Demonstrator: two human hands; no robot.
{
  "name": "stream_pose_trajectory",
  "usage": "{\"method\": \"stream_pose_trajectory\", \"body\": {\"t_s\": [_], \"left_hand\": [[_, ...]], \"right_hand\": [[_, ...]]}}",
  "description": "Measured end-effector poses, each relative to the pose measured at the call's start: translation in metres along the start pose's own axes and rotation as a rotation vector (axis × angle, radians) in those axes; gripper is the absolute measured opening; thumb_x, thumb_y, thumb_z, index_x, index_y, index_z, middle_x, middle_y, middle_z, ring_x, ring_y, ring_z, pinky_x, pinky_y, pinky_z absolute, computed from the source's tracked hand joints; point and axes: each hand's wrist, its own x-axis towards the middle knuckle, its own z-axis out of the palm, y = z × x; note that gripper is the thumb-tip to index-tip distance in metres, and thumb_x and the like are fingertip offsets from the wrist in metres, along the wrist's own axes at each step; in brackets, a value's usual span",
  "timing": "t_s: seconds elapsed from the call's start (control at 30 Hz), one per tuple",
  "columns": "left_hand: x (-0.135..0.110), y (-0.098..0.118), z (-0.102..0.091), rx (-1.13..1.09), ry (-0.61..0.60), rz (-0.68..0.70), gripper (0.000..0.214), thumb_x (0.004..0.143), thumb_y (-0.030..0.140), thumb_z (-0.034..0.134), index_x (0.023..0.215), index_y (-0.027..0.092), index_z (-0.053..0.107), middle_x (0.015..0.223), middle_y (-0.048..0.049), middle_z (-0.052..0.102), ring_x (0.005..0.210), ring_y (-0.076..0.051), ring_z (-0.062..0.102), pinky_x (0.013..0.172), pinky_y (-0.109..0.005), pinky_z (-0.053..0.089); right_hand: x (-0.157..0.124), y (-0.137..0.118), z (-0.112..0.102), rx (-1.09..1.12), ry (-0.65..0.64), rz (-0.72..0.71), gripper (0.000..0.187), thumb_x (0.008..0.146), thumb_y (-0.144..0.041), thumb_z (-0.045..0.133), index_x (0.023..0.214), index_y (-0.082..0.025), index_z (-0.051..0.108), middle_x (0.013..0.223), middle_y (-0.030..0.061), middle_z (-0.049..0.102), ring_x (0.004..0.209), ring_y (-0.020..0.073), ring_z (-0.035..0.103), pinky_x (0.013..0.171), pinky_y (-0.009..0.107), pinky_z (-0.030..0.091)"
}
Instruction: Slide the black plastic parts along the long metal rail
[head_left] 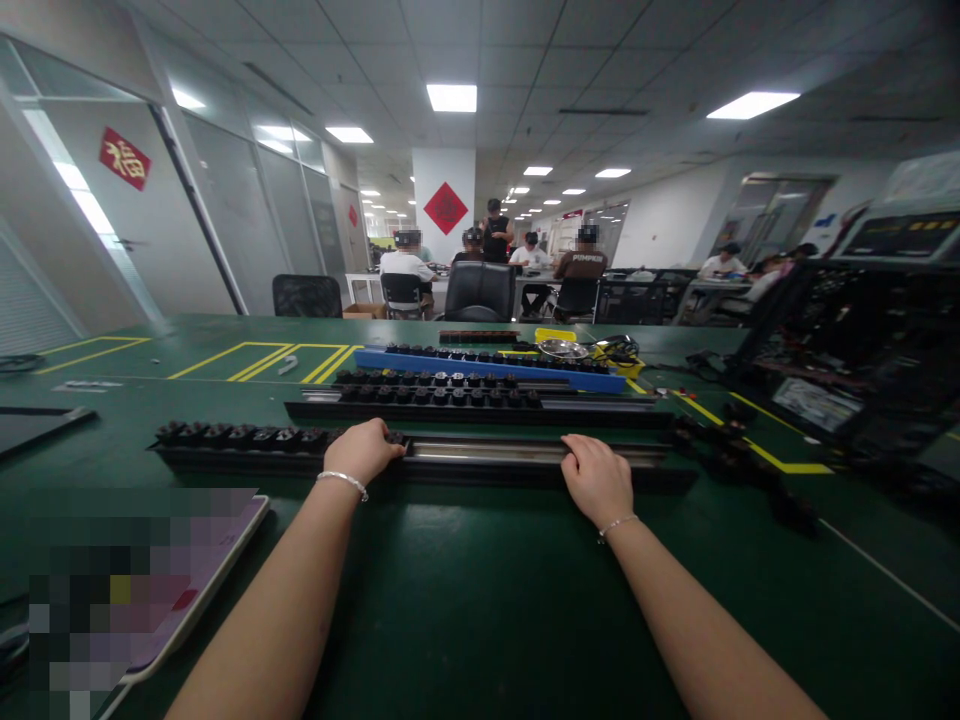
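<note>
A long black rail [480, 455] lies across the green table in front of me, with a shiny metal groove along its middle and a row of black sockets on its left part. My left hand [362, 452] rests curled on the rail beside the last sockets. My right hand [596, 478] grips the rail's near edge further right, fingers bent over it. Both wrists wear thin bracelets.
Behind lie a second black socket rail [480, 400] and a blue one [491, 365]. A tablet [142, 580] sits near left, a dark open machine case [847, 350] at right. A metal bowl [562, 348], yellow floor-style tape lines, chairs and several seated people fill the background.
</note>
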Motion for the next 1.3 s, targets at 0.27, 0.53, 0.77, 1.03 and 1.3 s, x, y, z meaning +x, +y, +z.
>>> {"method": "stream_pose_trajectory", "body": {"t_s": [0.27,0.53,0.77,1.03,1.3], "left_hand": [[-0.002,0.005,0.0,-0.001,0.003,0.015,0.038,0.069,0.05,0.059,0.096,0.023,0.063,0.102,-0.0096,0.069,0.095,-0.027,0.064,0.072,-0.031,0.047],[-0.003,0.01,0.005,-0.021,0.032,0.061,0.038,0.069,0.05,0.059,0.095,0.022,0.063,0.098,-0.0093,0.07,0.093,-0.026,0.064,0.071,-0.031,0.047],[-0.007,0.018,0.007,-0.023,0.041,0.085,0.037,0.07,0.051,0.057,0.094,0.023,0.063,0.095,-0.0086,0.071,0.092,-0.026,0.065,0.07,-0.032,0.047],[-0.009,0.025,0.01,-0.019,0.06,0.119,0.036,0.071,0.051,0.056,0.092,0.023,0.063,0.094,-0.009,0.071,0.092,-0.027,0.065,0.07,-0.032,0.047],[-0.012,0.032,0.013,-0.032,0.08,0.125,0.034,0.071,0.051,0.057,0.091,0.024,0.062,0.092,-0.0069,0.071,0.091,-0.026,0.065,0.071,-0.031,0.047]], "right_hand": [[-0.001,0.0,0.0,-0.012,0.011,-0.002,0.037,0.083,-0.022,0.037,0.109,-0.022,0.064,0.118,0.0048,0.064,0.112,0.0211,0.053,0.089,0.039,0.039],[0.0,0.0,0.0,0.002,-0.003,-0.002,0.038,0.084,-0.023,0.036,0.11,-0.023,0.064,0.119,0.0054,0.063,0.113,0.0218,0.052,0.09,0.04,0.038],[0.0,0.0,0.0,0.0,-0.002,0.006,0.037,0.084,-0.024,0.036,0.11,-0.023,0.063,0.12,0.0046,0.063,0.114,0.0208,0.051,0.091,0.04,0.037],[-0.001,0.0,-0.001,-0.006,-0.012,0.001,0.037,0.085,-0.024,0.037,0.111,-0.022,0.063,0.12,0.0044,0.063,0.115,0.0209,0.052,0.091,0.04,0.037],[-0.001,0.001,0.001,-0.004,0.027,-0.006,0.036,0.084,-0.023,0.037,0.109,-0.022,0.064,0.118,0.0031,0.063,0.113,0.0195,0.053,0.09,0.038,0.037]]}}
